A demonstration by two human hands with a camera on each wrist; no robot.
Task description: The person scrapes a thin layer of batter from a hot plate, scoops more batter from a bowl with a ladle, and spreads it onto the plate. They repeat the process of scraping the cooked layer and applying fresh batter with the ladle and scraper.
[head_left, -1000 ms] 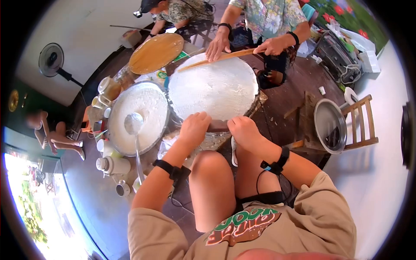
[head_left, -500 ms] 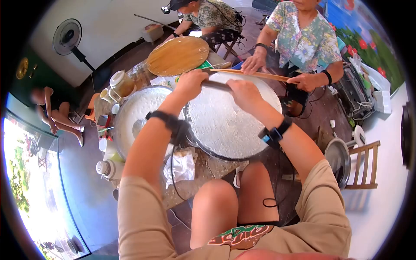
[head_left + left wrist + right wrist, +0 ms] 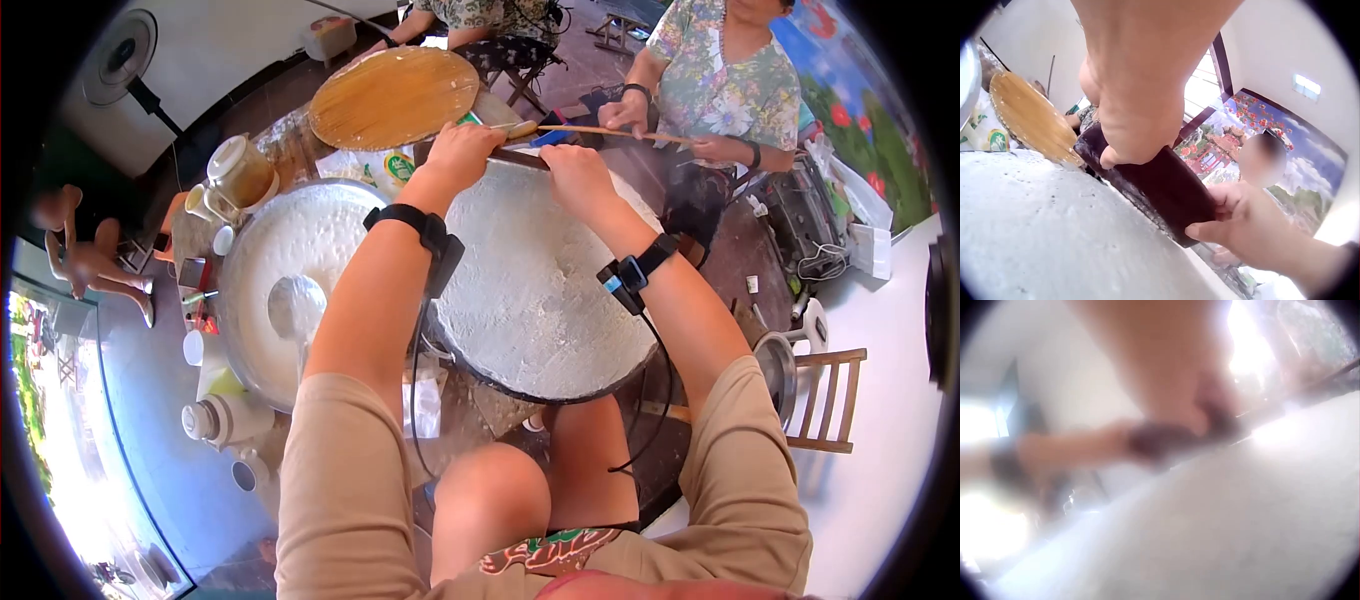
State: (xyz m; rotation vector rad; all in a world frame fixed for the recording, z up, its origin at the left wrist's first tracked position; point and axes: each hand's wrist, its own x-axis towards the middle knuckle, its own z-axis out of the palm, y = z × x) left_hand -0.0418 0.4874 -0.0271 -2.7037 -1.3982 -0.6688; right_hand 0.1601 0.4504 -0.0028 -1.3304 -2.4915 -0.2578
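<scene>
A dark reddish-brown flat board (image 3: 1160, 187) is held between both hands at the far side of a round, white-coated surface (image 3: 545, 285). My left hand (image 3: 460, 158) grips its left end, and my right hand (image 3: 580, 180) pinches its right end. In the left wrist view, the left hand (image 3: 1135, 125) is over the board and the thumb of the right hand (image 3: 1241, 225) lies on its near face. The board's lower edge, smeared white, meets or nearly meets the white surface (image 3: 1054, 231). The right wrist view is blurred.
Left of the round surface stands a wide pan (image 3: 235, 300) of white batter with a ladle (image 3: 295, 305). Behind it lies a round wooden board (image 3: 395, 98). Across, a person in a floral shirt (image 3: 725, 75) holds a long thin stick (image 3: 590, 130). A thermos (image 3: 225, 418) stands left.
Both hands have carried the dark board from the near edge to the far edge of the white surface. The person opposite has lifted the stick away from it.
</scene>
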